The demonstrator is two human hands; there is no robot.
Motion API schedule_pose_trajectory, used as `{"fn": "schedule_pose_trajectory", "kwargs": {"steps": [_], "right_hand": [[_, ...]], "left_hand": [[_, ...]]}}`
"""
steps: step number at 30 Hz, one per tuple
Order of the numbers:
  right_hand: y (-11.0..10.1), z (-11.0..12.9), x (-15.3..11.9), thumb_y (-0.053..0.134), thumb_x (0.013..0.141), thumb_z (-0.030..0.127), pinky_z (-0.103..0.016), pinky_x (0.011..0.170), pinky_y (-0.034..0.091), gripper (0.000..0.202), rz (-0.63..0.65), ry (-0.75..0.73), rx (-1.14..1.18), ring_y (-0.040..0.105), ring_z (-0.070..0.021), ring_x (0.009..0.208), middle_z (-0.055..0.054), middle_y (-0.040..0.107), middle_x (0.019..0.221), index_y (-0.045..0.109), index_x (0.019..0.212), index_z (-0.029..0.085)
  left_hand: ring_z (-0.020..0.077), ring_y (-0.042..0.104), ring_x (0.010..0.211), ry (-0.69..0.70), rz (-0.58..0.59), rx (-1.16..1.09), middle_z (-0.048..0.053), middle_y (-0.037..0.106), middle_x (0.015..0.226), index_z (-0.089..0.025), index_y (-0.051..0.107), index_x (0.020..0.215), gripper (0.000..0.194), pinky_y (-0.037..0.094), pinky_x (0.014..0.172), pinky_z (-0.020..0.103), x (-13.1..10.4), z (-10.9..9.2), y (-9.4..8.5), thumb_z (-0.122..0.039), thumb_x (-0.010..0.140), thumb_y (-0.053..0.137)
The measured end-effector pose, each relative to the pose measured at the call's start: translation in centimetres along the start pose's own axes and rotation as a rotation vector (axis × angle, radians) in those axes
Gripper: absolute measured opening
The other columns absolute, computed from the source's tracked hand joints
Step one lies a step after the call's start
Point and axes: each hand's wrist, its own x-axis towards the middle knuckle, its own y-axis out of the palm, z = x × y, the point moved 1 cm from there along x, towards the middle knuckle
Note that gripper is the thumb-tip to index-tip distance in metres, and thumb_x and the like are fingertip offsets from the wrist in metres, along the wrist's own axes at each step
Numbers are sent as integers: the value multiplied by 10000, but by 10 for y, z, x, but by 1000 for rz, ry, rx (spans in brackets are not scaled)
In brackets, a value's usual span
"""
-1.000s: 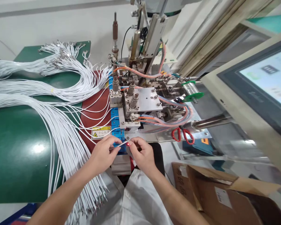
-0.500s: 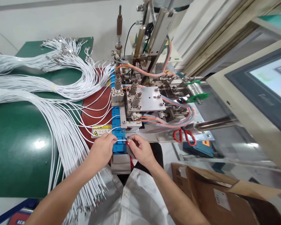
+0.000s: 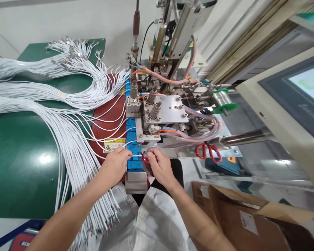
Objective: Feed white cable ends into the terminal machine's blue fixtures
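A white cable (image 3: 136,156) lies across one of the blue clamp blocks (image 3: 135,164) along the machine's left edge. My left hand (image 3: 117,163) is closed on this cable just left of the blocks. On the other side, my right hand (image 3: 161,165) pinches at the cable's tip, where thin wire ends seem to come out; the fingertips partly cover them. A small red light (image 3: 144,159) glows right under the tip. Several more white cables run into the blocks further back.
Bundles of white cables (image 3: 42,94) spread over the green table (image 3: 21,157) at left. The machine's metal plate (image 3: 167,108), a solder wire spool (image 3: 222,99) and red-handled scissors (image 3: 208,152) are beyond my right hand. A screen (image 3: 300,90) and an open cardboard box (image 3: 232,216) stand at right.
My right hand has shifted slightly right along the cable's tip, and the red light shows more clearly. The left hand keeps its hold. The whole view has moved a little.
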Motion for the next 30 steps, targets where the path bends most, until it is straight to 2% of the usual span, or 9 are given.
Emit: {"fn": "schedule_pose_trajectory", "kwargs": {"steps": [4,7,12,17,21,25,30], "right_hand": [[-1,9,8,516,808,299,-286,661,413,133,-18,-166,-68,547,-172,727,-32,599,746,572,739,200],[3,12,6,535,795,272,-290,666,426,128,-95,-204,-20,550,-170,717,-30,591,721,571,692,204],[11,12,-5,521,803,277,-270,623,417,147,-221,-45,-31,526,-150,651,-16,577,683,565,688,197],[13,10,-8,484,823,338,-246,555,385,198,-135,109,-25,495,-137,578,6,552,621,551,702,196],[15,6,-6,451,831,355,-228,487,337,246,-72,174,101,430,-120,505,38,462,519,502,646,201],[18,4,-4,432,831,365,-226,489,330,257,-51,195,210,413,-118,512,45,424,516,460,634,203],[20,2,-3,358,864,386,-232,509,317,320,-70,127,61,410,-119,519,41,411,535,405,601,211]], "left_hand": [[164,582,797,38,-5,6,45,627,822,-159,609,839,208,470,738,291,1,0,-1,-64,830,424],[165,579,788,47,-3,30,43,627,814,-160,610,824,216,468,737,296,2,-3,-2,-67,834,415],[181,575,812,5,38,72,57,623,821,-148,605,855,212,459,760,315,1,-5,-1,-86,847,402],[192,578,825,-55,84,140,74,611,832,-144,602,900,226,456,764,321,-1,-8,0,-117,864,380],[193,578,794,-69,114,240,72,600,809,-148,597,901,235,456,734,311,-1,-13,-1,-119,863,367],[199,578,773,-71,138,320,75,592,803,-142,590,913,245,456,703,311,-2,-15,0,-108,861,354],[205,572,771,-39,138,333,71,586,812,-151,581,914,240,458,698,321,-3,-13,1,-116,870,348]]}}
